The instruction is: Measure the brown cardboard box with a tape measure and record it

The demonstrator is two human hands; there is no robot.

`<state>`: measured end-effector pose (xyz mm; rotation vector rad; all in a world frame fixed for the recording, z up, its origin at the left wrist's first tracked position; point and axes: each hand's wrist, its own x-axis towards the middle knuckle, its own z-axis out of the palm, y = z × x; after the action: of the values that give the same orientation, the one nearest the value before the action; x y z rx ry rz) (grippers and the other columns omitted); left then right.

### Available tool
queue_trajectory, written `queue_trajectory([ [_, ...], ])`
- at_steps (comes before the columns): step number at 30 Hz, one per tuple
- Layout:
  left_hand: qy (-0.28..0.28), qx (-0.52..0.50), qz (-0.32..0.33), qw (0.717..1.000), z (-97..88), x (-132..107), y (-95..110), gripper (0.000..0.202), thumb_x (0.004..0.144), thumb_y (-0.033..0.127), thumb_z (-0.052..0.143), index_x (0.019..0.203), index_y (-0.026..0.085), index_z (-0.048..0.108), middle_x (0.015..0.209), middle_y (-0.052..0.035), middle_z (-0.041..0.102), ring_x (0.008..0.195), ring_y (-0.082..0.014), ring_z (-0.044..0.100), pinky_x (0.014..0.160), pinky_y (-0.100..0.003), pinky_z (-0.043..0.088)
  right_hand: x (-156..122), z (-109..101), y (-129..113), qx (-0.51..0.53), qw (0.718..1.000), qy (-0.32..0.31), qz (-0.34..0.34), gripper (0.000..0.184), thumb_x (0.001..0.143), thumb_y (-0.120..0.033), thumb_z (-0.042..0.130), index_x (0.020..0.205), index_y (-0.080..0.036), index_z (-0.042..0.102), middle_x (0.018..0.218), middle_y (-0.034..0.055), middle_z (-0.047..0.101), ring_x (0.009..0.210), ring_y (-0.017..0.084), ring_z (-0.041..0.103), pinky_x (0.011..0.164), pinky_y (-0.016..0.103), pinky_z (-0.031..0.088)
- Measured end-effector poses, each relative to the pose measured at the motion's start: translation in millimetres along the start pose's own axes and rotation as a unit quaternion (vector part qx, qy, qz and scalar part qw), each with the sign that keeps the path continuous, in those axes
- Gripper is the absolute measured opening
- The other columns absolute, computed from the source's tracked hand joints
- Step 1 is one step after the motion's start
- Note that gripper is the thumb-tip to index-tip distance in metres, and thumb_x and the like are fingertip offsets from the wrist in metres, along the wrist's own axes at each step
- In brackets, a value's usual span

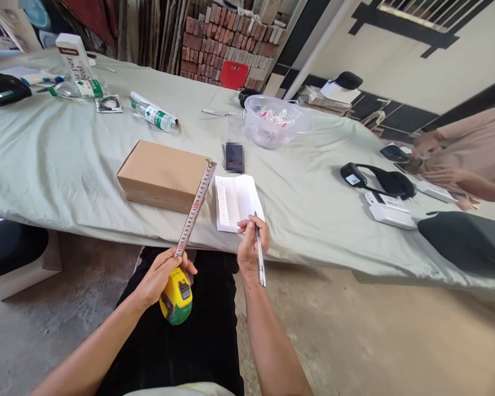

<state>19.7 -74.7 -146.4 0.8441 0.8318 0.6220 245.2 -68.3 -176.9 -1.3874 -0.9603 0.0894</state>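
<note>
My left hand [161, 275] is closed around a yellow tape measure [176, 297] below the table edge. Its tape [197, 206] runs up and hooks on the far right corner of a brown cardboard box [161, 175], lying along the box's right side. My right hand [252, 242] grips a pen [259, 257] and rests at the table's front edge, touching the near end of a white sheet of paper [236, 201] with a column of writing on its left part.
The table is covered by a pale green cloth [58, 159]. A clear plastic bowl [274, 121], water bottles [153, 114], a small dark phone [234, 157] and black headsets [377, 179] lie on it. Another person's hands [429, 146] hold a phone at the right.
</note>
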Motion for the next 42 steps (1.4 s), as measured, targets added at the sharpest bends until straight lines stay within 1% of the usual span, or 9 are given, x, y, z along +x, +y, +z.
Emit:
queue_trajectory([
  [3,0.025,-0.018,-0.006,1.0,-10.5,-12.4,0.7,0.017,0.084,0.033,0.058,0.076,0.019,0.055,0.077,-0.0068,0.072,0.061,-0.0174,0.063,0.058,-0.027,0.049,10.8,6.8,-16.1,0.003,0.999,-0.048,-0.011,0.02,0.095,-0.036,0.047,0.107,-0.024,0.056,0.085,0.0021,0.067,0.077,0.017,0.064,0.073,0.036,0.054],
  [5,0.04,-0.031,0.001,0.999,-16.4,-17.8,1.0,0.017,0.083,0.033,0.059,0.076,0.019,0.055,0.077,-0.0067,0.072,0.061,-0.0175,0.063,0.058,-0.027,0.048,25.0,17.5,-23.9,0.015,0.993,-0.121,-0.008,0.025,0.092,-0.04,0.054,0.112,-0.025,0.053,0.107,0.0057,0.067,0.093,0.019,0.065,0.084,0.039,0.053],
  [9,0.073,-0.04,0.023,0.996,-19.4,-23.0,8.7,0.016,0.083,0.032,0.058,0.077,0.018,0.056,0.077,-0.0065,0.072,0.061,-0.0176,0.063,0.058,-0.028,0.049,61.8,54.9,-28.4,0.082,0.967,-0.239,0.04,0.05,0.08,-0.05,0.067,0.12,-0.029,0.044,0.143,0.0105,0.045,0.125,0.026,0.053,0.098,0.046,0.047],
  [13,0.109,-0.049,0.016,0.993,-10.8,-25.4,26.4,0.015,0.081,0.032,0.06,0.08,0.019,0.056,0.075,-0.006,0.072,0.06,-0.0179,0.064,0.058,-0.029,0.049,84.8,97.9,-23.3,0.108,0.959,-0.251,0.074,0.069,0.066,-0.055,0.078,0.117,-0.026,0.041,0.14,0.0136,0.044,0.13,0.03,0.048,0.103,0.05,0.044],
  [17,0.092,-0.063,0.002,0.994,-0.7,-27.7,40.7,0.016,0.077,0.034,0.062,0.077,0.019,0.055,0.073,-0.0062,0.072,0.057,-0.0174,0.063,0.056,-0.028,0.048,78.8,120.4,-22.5,0.109,0.96,-0.243,0.088,0.075,0.059,-0.051,0.081,0.115,-0.025,0.039,0.133,0.0139,0.047,0.116,0.027,0.055,0.089,0.042,0.053],
  [21,0.09,-0.081,-0.015,0.993,6.8,-30.0,44.8,0.018,0.075,0.035,0.064,0.077,0.019,0.055,0.071,-0.0058,0.072,0.055,-0.0171,0.063,0.053,-0.027,0.048,58.7,115.1,-34.5,0.121,0.957,-0.229,0.133,0.072,0.064,-0.046,0.078,0.118,-0.024,0.036,0.129,0.0134,0.048,0.105,0.023,0.059,0.078,0.038,0.057],
  [26,0.072,-0.089,-0.033,0.993,16.0,-35.2,42.0,0.02,0.077,0.037,0.064,0.077,0.019,0.055,0.071,-0.0063,0.071,0.055,-0.0173,0.063,0.052,-0.027,0.048,28.9,96.0,-54.9,0.101,0.97,-0.207,0.078,0.07,0.068,-0.036,0.078,0.123,-0.024,0.037,0.141,0.0154,0.041,0.129,0.028,0.047,0.105,0.049,0.044],
  [31,0.07,-0.093,-0.052,0.992,21.4,-39.0,37.3,0.02,0.076,0.037,0.065,0.079,0.019,0.055,0.071,-0.0065,0.071,0.055,-0.0173,0.063,0.053,-0.027,0.048,6.2,90.2,-61.0,0.131,0.972,-0.189,0.05,0.073,0.072,-0.036,0.075,0.131,-0.024,0.033,0.149,0.0168,0.036,0.139,0.029,0.037,0.109,0.05,0.043],
  [42,0.094,-0.076,-0.043,0.992,14.9,-34.1,35.6,0.018,0.08,0.035,0.062,0.082,0.018,0.054,0.074,-0.0071,0.072,0.056,-0.0166,0.062,0.052,-0.026,0.047,11.9,90.5,-64.0,0.101,0.974,-0.196,0.057,0.069,0.073,-0.035,0.074,0.129,-0.022,0.035,0.144,0.0168,0.041,0.135,0.028,0.042,0.11,0.05,0.041],
])
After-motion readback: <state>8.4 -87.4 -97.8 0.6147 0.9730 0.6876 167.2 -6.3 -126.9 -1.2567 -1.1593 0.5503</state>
